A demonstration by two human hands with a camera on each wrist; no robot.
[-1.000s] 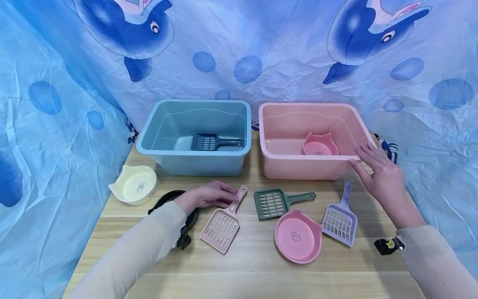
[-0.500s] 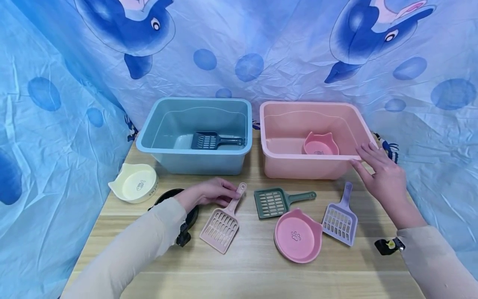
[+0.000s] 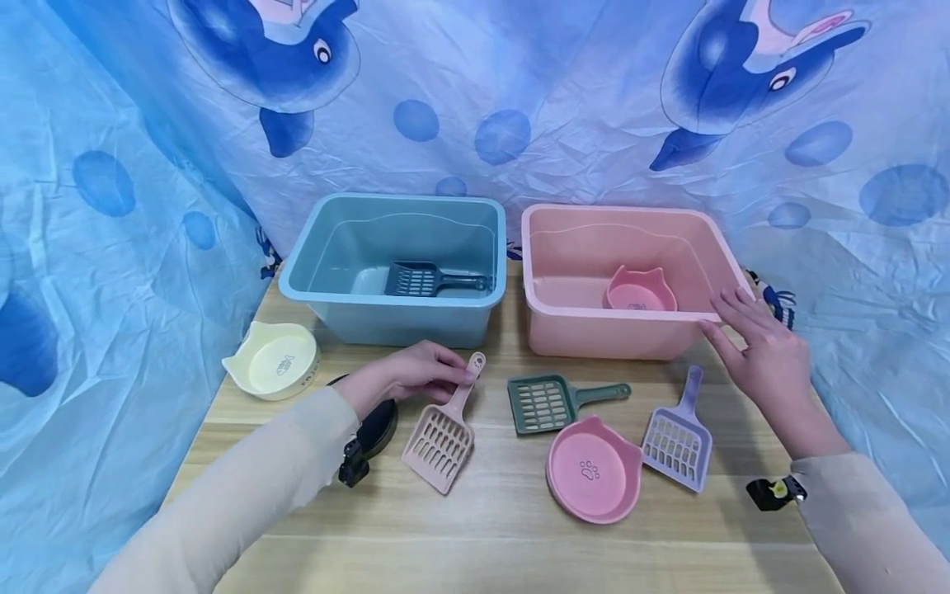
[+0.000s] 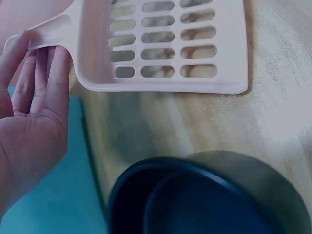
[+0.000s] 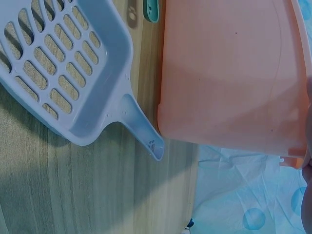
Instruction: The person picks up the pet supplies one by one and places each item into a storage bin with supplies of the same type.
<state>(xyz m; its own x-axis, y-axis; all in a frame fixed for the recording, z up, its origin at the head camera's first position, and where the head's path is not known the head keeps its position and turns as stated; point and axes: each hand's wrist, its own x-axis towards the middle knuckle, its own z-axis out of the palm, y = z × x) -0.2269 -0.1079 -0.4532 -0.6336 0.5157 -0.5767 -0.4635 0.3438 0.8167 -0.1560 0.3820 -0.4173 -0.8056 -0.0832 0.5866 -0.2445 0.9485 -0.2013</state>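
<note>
My left hand pinches the handle of a pale pink litter scoop between thumb and fingers. In the left wrist view the thumb lies over the handle and the fingers are beneath it; the scoop's slotted head casts a shadow on the wood. A black bowl stands partly hidden behind my left wrist. On the right, my right hand rests with extended fingers over the front right corner of a pink bin. A pink cat-ear bowl is inside that bin. Below the right hand lies a purple litter scoop.
To the left of the pink bin stands a blue bin with a dark blue litter scoop inside. A cream cat-ear bowl is at the table's left. A green scoop and a pink bowl lie in the middle.
My left hand has drawn the pale pink scoop's handle upward and away, and its head has tilted slightly. The right hand stays on the pink bin's corner. The view has shifted a little.
</note>
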